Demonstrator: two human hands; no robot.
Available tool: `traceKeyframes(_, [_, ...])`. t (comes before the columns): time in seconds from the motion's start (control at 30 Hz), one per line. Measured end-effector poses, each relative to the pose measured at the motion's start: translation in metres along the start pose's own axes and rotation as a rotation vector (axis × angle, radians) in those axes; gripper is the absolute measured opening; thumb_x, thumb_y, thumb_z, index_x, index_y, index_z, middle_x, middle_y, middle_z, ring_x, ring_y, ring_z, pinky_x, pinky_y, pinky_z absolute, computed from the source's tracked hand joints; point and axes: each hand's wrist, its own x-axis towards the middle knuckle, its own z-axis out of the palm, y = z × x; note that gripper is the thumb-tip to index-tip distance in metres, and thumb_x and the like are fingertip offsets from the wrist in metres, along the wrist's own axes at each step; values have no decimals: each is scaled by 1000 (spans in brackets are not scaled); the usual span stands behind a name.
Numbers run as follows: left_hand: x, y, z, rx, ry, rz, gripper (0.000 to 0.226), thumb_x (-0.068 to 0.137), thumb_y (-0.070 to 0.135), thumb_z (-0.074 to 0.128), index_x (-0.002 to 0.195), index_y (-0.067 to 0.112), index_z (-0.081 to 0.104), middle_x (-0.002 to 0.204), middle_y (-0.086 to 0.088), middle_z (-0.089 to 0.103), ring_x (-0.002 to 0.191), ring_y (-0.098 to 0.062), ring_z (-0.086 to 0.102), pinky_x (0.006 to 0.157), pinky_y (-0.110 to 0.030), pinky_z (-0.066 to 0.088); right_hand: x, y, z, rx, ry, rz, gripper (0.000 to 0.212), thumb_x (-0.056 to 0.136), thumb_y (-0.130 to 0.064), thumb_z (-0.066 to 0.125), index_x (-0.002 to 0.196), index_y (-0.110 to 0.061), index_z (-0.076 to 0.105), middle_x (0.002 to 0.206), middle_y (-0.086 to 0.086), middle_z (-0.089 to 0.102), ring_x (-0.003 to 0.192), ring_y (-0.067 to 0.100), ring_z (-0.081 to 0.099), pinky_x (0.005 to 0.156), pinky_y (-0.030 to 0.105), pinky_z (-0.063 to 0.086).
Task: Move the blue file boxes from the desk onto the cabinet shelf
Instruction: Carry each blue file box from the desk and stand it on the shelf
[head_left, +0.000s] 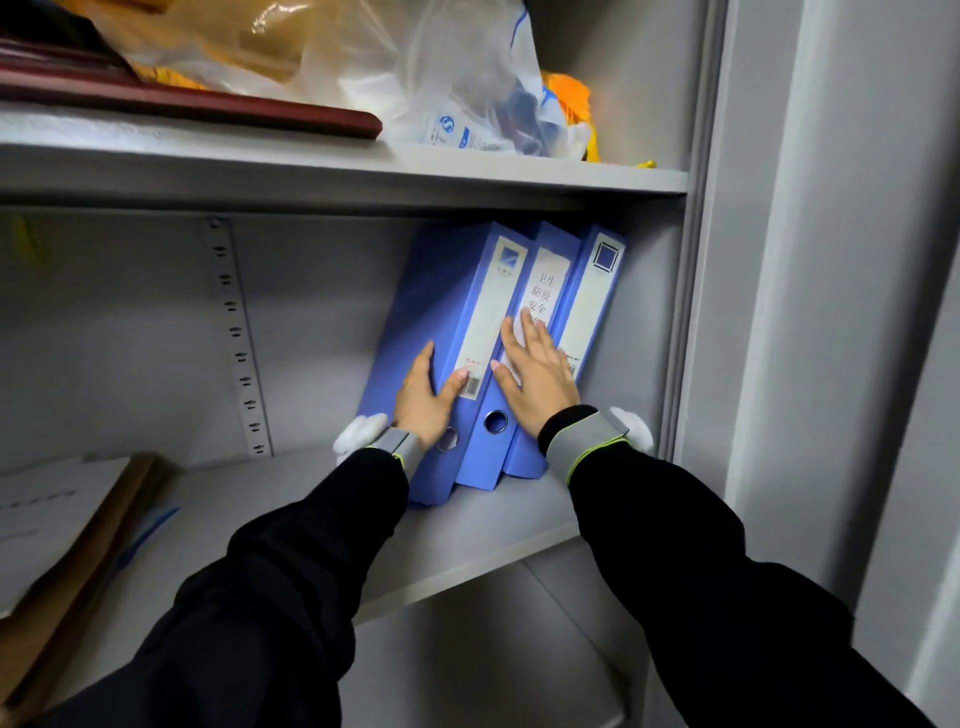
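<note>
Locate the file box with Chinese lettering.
Head view: the lettered box leans between the left box and right box at the shelf's right end, under the right hand.

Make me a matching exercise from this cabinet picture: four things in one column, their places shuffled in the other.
Things:
1. left hand
2. right hand
3. red folder
4. plastic bag

Places:
A. upper shelf, right
B. flat on the middle box
C. upper shelf, left
D. gripping the left box

Pairs: 1-D, 2-B, 3-C, 4-A.
</note>
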Motion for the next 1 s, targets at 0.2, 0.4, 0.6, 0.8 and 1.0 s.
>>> traceKeyframes(0.2, [-1, 1, -5, 60, -19, 0, 67, 93, 36, 54, 149, 17, 22, 157, -2, 27, 145, -18, 24, 117, -30, 20, -3, -7, -6, -52, -22, 14, 58, 96, -36, 34, 145, -24, 6, 157, 0, -4, 143, 19, -1, 116, 44, 6])
traceKeyframes(0.4, [-4, 6, -24, 109, -13, -20, 61, 93, 42, 51, 145, 17, 33, 150, -6, 41, 137, -21, 40, 113, -30, 29, -7, -25, -16, 116, 248, -10, 41, 91, -21, 43, 132, -12, 40, 141, 9, 38, 129, 26, 35, 103, 40, 31])
traceKeyframes(0.6, [-25, 25, -43, 59, 111, 70, 32, 95, 29, 53, 118, 7, 56, 117, -12, 64, 98, -27, 61, 91, -34, 48, -10, -66, -12, 402, 420, -135, 14, 86, -10, 44, 96, -8, 54, 102, 10, 56, 96, 27, 52, 83, 39, 41])
traceKeyframes(0.8, [-68, 35, -102, 86, 295, 34, 19, 94, 12, 41, 83, 17, 56, 70, 3, 60, 48, 0, 54, 40, -8, 37, -30, -148, 18, 709, 222, -202, 7, 82, -13, 48, 85, -16, 54, 73, 3, 60, 73, 30, 55, 65, 40, 44])
traceKeyframes(1.0, [-154, 52, -206, 288, 624, -28, 27, 74, 16, 38, 56, 31, 52, 55, 11, 57, 52, -15, 57, 58, -31, 47, -74, -253, 31, 975, 80, -337, 8, 69, -20, 43, 68, -20, 50, 42, -6, 38, 53, 24, 41, 55, 38, 39])
